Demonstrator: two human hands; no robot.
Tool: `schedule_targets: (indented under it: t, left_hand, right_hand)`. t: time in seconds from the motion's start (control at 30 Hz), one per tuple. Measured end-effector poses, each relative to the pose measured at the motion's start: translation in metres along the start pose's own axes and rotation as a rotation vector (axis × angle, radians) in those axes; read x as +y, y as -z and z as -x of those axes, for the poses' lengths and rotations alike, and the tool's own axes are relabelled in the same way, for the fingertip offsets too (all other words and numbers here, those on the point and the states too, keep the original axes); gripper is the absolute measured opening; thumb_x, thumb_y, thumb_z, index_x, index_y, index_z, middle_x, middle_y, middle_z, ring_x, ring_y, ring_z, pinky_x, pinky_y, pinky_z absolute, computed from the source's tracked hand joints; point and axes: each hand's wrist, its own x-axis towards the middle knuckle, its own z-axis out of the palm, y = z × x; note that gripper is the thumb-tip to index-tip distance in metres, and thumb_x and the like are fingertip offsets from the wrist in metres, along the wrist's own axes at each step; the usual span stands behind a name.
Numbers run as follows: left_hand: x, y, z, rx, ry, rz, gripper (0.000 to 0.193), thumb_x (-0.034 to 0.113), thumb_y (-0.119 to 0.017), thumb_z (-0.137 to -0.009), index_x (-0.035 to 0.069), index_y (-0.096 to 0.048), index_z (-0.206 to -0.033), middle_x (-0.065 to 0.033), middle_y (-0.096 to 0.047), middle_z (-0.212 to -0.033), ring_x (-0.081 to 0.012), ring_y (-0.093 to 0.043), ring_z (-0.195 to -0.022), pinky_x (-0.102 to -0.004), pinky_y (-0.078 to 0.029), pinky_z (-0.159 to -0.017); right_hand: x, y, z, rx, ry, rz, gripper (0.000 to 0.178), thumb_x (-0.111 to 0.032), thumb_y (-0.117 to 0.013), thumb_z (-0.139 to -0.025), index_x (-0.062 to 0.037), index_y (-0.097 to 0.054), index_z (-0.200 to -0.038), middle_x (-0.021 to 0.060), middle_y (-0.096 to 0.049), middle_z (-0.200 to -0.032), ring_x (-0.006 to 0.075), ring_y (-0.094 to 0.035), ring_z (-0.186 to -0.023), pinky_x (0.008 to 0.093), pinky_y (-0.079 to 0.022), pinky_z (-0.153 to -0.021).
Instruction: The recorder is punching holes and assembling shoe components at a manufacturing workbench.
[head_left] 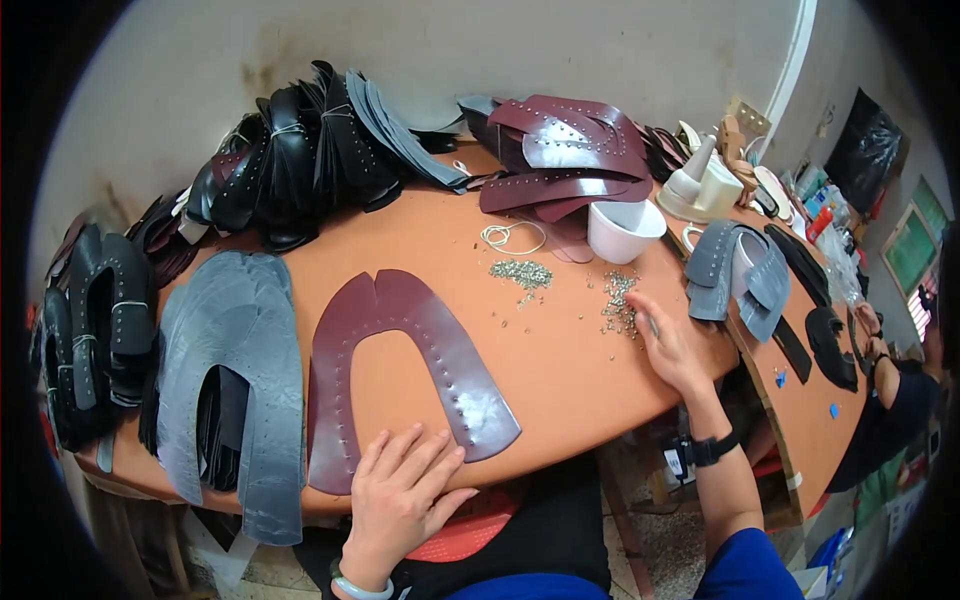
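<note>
Whether the right hand (672, 345), at small silvery metal studs (617, 303), pinches any is unclear. The left hand (402, 490), fingers apart, lies between the legs of a glossy, maroon, notched, U-shaped leather-like panel (445, 355) on the orange tabletop (565, 400).

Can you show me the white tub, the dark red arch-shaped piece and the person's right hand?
White tub (625, 240): head view, front of its outer wall.
Dark red arch-shaped piece (392, 306): head view, top of its curve.
Right hand (670, 346): head view, back of it.
</note>
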Motion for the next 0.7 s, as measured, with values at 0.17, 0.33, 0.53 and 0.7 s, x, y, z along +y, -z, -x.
schedule_targets:
  t: [0.17,0.33,0.53,0.7]
  left_hand:
    - [-0.010,0.008,0.002,-0.064,0.045,0.038,0.049,0.039,-0.080,-0.067,0.011,-0.070,-0.106,-0.0070,-0.064,-0.118,-0.0304,-0.056,-0.114,-0.0498,-0.040,-0.100]
    - [-0.010,0.007,0.000,-0.074,0.009,0.047,0.051,0.039,-0.079,-0.068,0.011,-0.068,-0.109,-0.0086,-0.063,-0.121,-0.0313,-0.056,-0.115,-0.0510,-0.039,-0.100]
    - [-0.012,0.005,0.002,-0.068,0.014,0.038,0.051,0.040,-0.078,-0.069,0.010,-0.068,-0.110,-0.0089,-0.063,-0.120,-0.0317,-0.057,-0.114,-0.0515,-0.039,-0.101]
    - [-0.013,0.004,0.004,-0.055,0.004,0.044,0.051,0.040,-0.078,-0.069,0.010,-0.068,-0.110,-0.0089,-0.063,-0.120,-0.0316,-0.057,-0.114,-0.0511,-0.039,-0.100]
  right_hand:
    - [-0.022,0.010,-0.008,-0.054,0.080,-0.004,0.028,-0.016,-0.045,-0.100,-0.0072,-0.053,-0.125,0.0188,-0.063,-0.116,0.0352,-0.059,-0.110,0.0398,-0.045,-0.095]
    - [0.036,0.024,-0.047,0.060,-0.010,0.166,0.018,-0.015,-0.046,-0.099,-0.0041,-0.052,-0.112,0.0185,-0.063,-0.113,0.0371,-0.060,-0.105,0.0410,-0.047,-0.090]
    - [0.021,0.013,-0.037,-0.084,0.002,0.105,0.013,-0.013,-0.046,-0.099,-0.0035,-0.049,-0.107,0.0199,-0.060,-0.123,0.0414,-0.058,-0.107,0.0427,-0.046,-0.092]
    - [-0.005,0.006,-0.013,-0.185,0.086,0.010,0.014,-0.010,-0.046,-0.098,-0.0038,-0.049,-0.110,0.0229,-0.052,-0.134,0.0413,-0.054,-0.118,0.0423,-0.044,-0.097]
